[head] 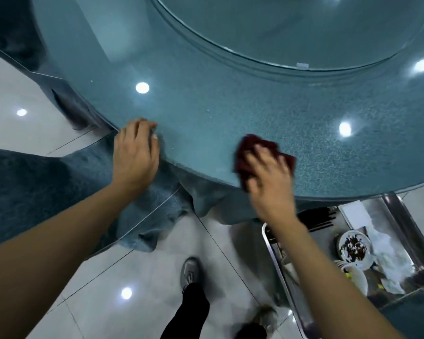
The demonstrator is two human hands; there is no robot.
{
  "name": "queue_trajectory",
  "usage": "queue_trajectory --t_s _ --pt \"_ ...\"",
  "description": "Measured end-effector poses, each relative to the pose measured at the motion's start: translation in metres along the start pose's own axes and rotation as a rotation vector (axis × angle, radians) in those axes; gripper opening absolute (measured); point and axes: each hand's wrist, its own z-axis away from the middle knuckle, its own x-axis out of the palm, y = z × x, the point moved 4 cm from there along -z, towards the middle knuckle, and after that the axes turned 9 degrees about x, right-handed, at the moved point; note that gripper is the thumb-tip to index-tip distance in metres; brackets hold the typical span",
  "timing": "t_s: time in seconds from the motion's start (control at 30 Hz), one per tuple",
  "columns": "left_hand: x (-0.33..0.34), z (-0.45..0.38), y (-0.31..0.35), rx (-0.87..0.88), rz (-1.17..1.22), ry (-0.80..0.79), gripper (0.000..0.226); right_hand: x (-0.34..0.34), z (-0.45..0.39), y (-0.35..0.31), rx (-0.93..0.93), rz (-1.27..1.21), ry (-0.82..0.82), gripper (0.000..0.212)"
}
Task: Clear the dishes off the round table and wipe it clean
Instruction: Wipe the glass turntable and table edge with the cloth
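The round table (pixel 230 99) has a glass top over a teal cloth, with a glass turntable (pixel 304 28) at its middle. My right hand (pixel 269 177) presses a dark red rag (pixel 252 148) flat on the glass near the table's front edge, fingers spread over it. My left hand (pixel 135 150) rests on the table's rim to the left, fingers slightly bent on the glass and holding nothing. A few small crumbs (pixel 208 113) lie on the glass between the hands. No dishes stand on the visible part of the table.
A steel tray (pixel 279 260) at the lower right holds used dishes, among them a white plate with dark scraps (pixel 354 248), crumpled paper and black chopsticks (pixel 321 216). The teal tablecloth (pixel 152 216) hangs to the tiled floor. My shoe (pixel 190 272) stands below.
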Motion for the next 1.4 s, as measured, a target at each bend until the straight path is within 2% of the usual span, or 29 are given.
queue_trajectory --t_s 0.13,0.2,0.27,0.37,0.5,0.57,0.63,0.67,0.73,0.8,0.87,0.93,0.97,1.03,1.13,1.2,1.3,1.37,1.4 --pt "0.009 -0.015 -0.035 -0.102 -0.066 -0.068 0.044 -0.038 -0.036 0.087 0.503 0.075 0.085 0.072" --pt "0.007 -0.015 -0.048 -0.123 -0.061 -0.072 0.046 -0.037 -0.062 0.085 0.567 0.120 0.098 0.073" --pt "0.005 -0.015 -0.055 -0.097 -0.030 -0.089 0.047 -0.023 -0.088 0.055 0.457 0.139 0.084 0.070" --pt "0.002 -0.019 -0.060 -0.066 0.005 -0.108 0.046 0.020 -0.115 -0.039 0.083 0.171 0.016 0.066" --pt "-0.012 -0.033 -0.063 -0.114 0.065 -0.071 0.042 0.072 -0.095 -0.172 -0.371 0.163 -0.132 0.060" --pt "-0.019 -0.038 -0.067 -0.188 0.106 -0.038 0.042 0.079 -0.084 -0.184 -0.507 0.135 -0.202 0.058" --pt "-0.020 -0.039 -0.067 -0.205 0.103 -0.034 0.041 0.071 -0.078 -0.162 -0.630 0.117 -0.246 0.057" --pt "-0.019 -0.038 -0.065 -0.187 0.086 -0.044 0.042 0.063 -0.079 -0.141 -0.632 0.116 -0.251 0.057" --pt "-0.014 -0.035 -0.060 -0.138 0.025 -0.101 0.043 0.040 -0.095 -0.079 -0.434 0.093 -0.173 0.057" --pt "-0.009 -0.030 -0.058 -0.112 -0.036 -0.178 0.045 0.005 -0.116 0.002 -0.072 0.106 -0.009 0.061" --pt "-0.007 -0.028 -0.060 -0.098 -0.055 -0.236 0.048 -0.021 -0.129 0.061 0.226 0.131 0.059 0.064" --pt "-0.009 -0.028 -0.062 -0.087 -0.080 -0.277 0.048 -0.024 -0.133 0.065 0.360 0.130 0.092 0.063" --pt "-0.009 -0.028 -0.063 -0.086 -0.086 -0.292 0.049 -0.019 -0.132 0.049 0.367 0.118 0.113 0.062" --pt "-0.011 -0.029 -0.063 -0.094 -0.088 -0.314 0.051 0.003 -0.121 -0.009 0.229 0.102 0.089 0.061" --pt "-0.012 -0.031 -0.058 -0.106 -0.094 -0.334 0.048 0.049 -0.084 -0.125 -0.143 0.047 -0.022 0.060" --pt "-0.014 -0.032 -0.058 -0.089 -0.094 -0.356 0.049 0.066 -0.064 -0.174 -0.262 0.003 -0.077 0.058" --pt "-0.018 -0.032 -0.057 -0.080 -0.099 -0.408 0.054 0.064 -0.056 -0.166 -0.398 -0.009 -0.153 0.055" --pt "-0.019 -0.031 -0.055 -0.084 -0.083 -0.426 0.057 0.048 -0.043 -0.130 -0.494 0.020 -0.180 0.052" --pt "-0.020 -0.031 -0.053 -0.086 -0.074 -0.428 0.057 0.037 -0.040 -0.107 -0.463 0.034 -0.169 0.053"
